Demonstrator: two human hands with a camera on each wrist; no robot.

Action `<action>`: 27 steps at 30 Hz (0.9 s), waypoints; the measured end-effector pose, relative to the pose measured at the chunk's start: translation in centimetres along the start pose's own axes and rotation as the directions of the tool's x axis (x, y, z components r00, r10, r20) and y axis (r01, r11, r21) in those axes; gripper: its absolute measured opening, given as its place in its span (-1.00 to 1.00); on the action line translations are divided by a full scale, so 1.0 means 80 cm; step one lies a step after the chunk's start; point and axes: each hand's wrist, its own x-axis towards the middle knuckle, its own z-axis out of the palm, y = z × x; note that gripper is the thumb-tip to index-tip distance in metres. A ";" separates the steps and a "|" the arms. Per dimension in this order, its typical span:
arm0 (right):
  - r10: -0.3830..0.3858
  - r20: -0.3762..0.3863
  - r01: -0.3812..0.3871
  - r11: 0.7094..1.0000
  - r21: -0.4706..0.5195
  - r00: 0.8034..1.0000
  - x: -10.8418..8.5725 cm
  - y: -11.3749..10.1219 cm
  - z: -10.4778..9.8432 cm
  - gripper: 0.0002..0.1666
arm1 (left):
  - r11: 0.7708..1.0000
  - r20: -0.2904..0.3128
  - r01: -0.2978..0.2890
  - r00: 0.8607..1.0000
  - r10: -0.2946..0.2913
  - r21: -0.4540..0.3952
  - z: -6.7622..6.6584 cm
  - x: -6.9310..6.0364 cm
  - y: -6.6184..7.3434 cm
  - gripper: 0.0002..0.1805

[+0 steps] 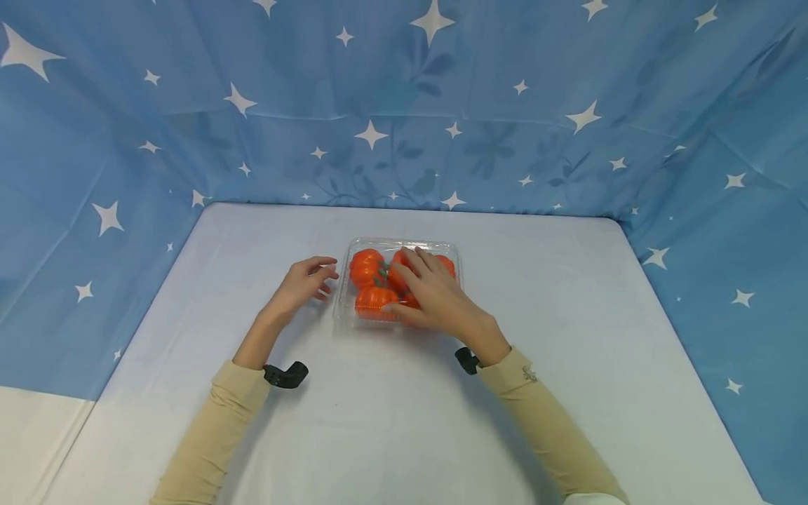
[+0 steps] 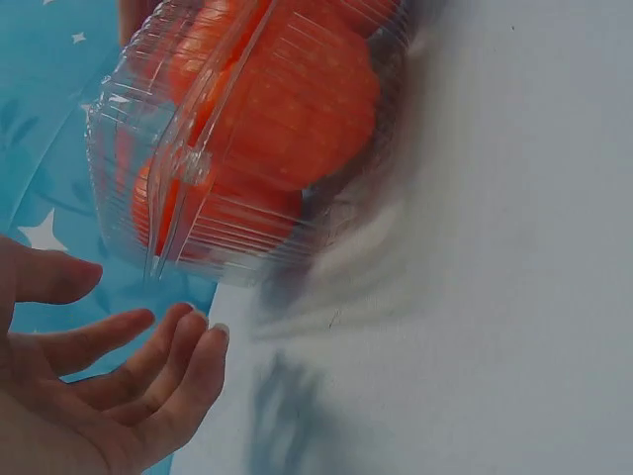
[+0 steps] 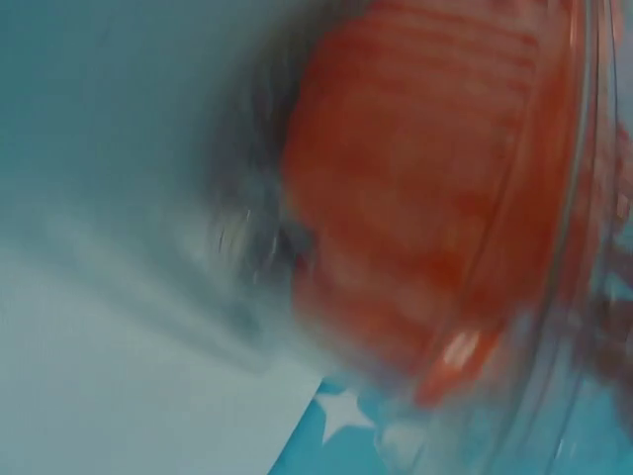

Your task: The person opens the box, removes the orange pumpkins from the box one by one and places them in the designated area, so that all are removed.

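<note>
Clear box point(image 1: 343, 306) of red-orange items point(image 1: 368, 268) on desk point(image 1: 379, 421).
Left hand point(image 1: 306, 283) just beside, fingers apart; right hand point(image 1: 437, 296) over it, fingers spread.

Both forearms point(image 1: 217, 417) in tan sleeves point(image 1: 548, 417), slanting inward from the near side of the bench point(image 1: 568, 294); left wrist point(image 1: 255, 344) bare; left hand point(image 1: 304, 282) nearer the far edge of the bench than the near one, fingers point(image 2: 203, 381) loosely bent, thumb point(image 2: 59, 277) held apart; right wrist point(image 1: 491, 341) bare; right hand point(image 1: 435, 298) palm down, fingers extended toward the far edge, thumb stretched toward the left edge; in the right-wrist view, hand too blurred to read.
</note>
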 end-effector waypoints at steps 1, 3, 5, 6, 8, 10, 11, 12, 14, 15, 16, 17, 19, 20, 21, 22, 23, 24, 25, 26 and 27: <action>-0.011 0.005 0.011 1.000 -0.013 1.000 0.001 -0.003 0.003 -0.16 | 1.000 0.016 0.017 1.000 -0.016 -0.024 0.001 0.001 -0.001 -0.45; -0.030 0.016 0.030 0.999 -0.026 0.999 0.004 -0.010 0.009 -0.15 | 0.996 0.047 0.053 0.998 -0.050 -0.067 0.001 0.003 -0.002 -0.42; -0.048 0.021 0.049 0.998 -0.047 0.999 0.005 -0.019 0.016 -0.13 | 0.992 0.075 0.080 0.995 -0.073 -0.100 0.000 0.004 -0.004 -0.40; -0.056 0.027 0.058 0.997 -0.055 0.998 0.006 -0.023 0.019 -0.12 | 0.990 0.089 0.090 0.993 -0.080 -0.113 -0.001 0.004 -0.005 -0.39; -0.066 0.034 0.068 0.996 -0.065 0.997 0.008 -0.032 0.024 -0.11 | 0.986 0.107 0.101 0.990 -0.087 -0.135 -0.003 0.004 -0.006 -0.40; -0.064 0.038 0.066 0.995 -0.079 0.997 0.009 -0.038 0.027 -0.11 | 0.983 0.120 0.098 0.990 -0.080 -0.154 -0.004 0.003 -0.007 -0.41; -0.061 0.042 0.065 0.994 -0.088 0.997 0.010 -0.040 0.027 -0.11 | 0.983 0.128 0.091 0.989 -0.071 -0.159 -0.005 0.004 -0.008 -0.42; -0.059 0.039 0.063 0.994 -0.095 0.997 0.011 -0.041 0.028 -0.11 | 0.983 0.134 0.082 0.989 -0.060 -0.166 -0.005 0.005 -0.009 -0.43; -0.063 0.032 0.066 0.991 -0.120 0.998 0.012 -0.045 0.030 -0.13 | 0.983 0.141 0.064 0.989 -0.040 -0.172 -0.005 0.006 -0.010 -0.47; -0.066 0.028 0.069 0.989 -0.133 0.997 0.013 -0.047 0.031 -0.15 | 0.983 0.143 0.056 0.989 -0.031 -0.175 -0.005 0.006 -0.011 -0.48; -0.070 0.024 0.073 0.986 -0.150 0.997 0.013 -0.049 0.032 -0.17 | 0.982 0.144 0.050 0.989 -0.024 -0.180 -0.004 0.006 -0.012 -0.49; -0.076 0.021 0.079 0.983 -0.166 0.997 0.014 -0.052 0.033 -0.19 | 0.982 0.144 0.046 0.989 -0.020 -0.183 -0.004 0.006 -0.013 -0.51; -0.086 0.017 0.088 0.978 -0.191 0.996 0.014 -0.056 0.035 -0.23 | 0.980 0.145 0.051 0.989 -0.023 -0.193 -0.003 0.005 -0.016 -0.52; -0.089 0.016 0.091 0.976 -0.200 0.996 0.014 -0.059 0.036 -0.25 | 0.978 0.146 0.058 0.989 -0.028 -0.200 -0.002 0.004 -0.017 -0.52; -0.089 0.016 0.090 0.974 -0.207 0.996 0.014 -0.060 0.037 -0.26 | 0.976 0.150 0.065 0.988 -0.034 -0.208 -0.002 0.004 -0.019 -0.51; -0.088 0.019 0.090 0.972 -0.215 0.996 0.013 -0.062 0.038 -0.27 | 0.974 0.153 0.072 0.987 -0.039 -0.215 -0.001 0.004 -0.020 -0.50; -0.091 0.023 0.093 0.971 -0.222 0.996 0.013 -0.063 0.037 -0.28 | 0.973 0.156 0.077 0.987 -0.043 -0.219 0.000 0.004 -0.021 -0.50; -0.095 0.026 0.099 0.969 -0.228 0.995 0.013 -0.063 0.037 -0.29 | 0.971 0.156 0.082 0.987 -0.047 -0.226 0.001 0.004 -0.021 -0.50; -0.100 0.031 0.105 0.966 -0.235 0.994 0.014 -0.064 0.037 -0.29 | 0.969 0.155 0.086 0.987 -0.050 -0.233 0.002 0.004 -0.022 -0.50; -0.108 0.036 0.114 0.964 -0.240 0.993 0.014 -0.064 0.036 -0.30 | 0.967 0.155 0.090 0.987 -0.053 -0.240 0.002 0.005 -0.023 -0.50; -0.116 0.041 0.123 0.962 -0.243 0.992 0.015 -0.063 0.036 -0.31 | 0.965 0.153 0.092 0.987 -0.055 -0.246 0.002 0.005 -0.023 -0.50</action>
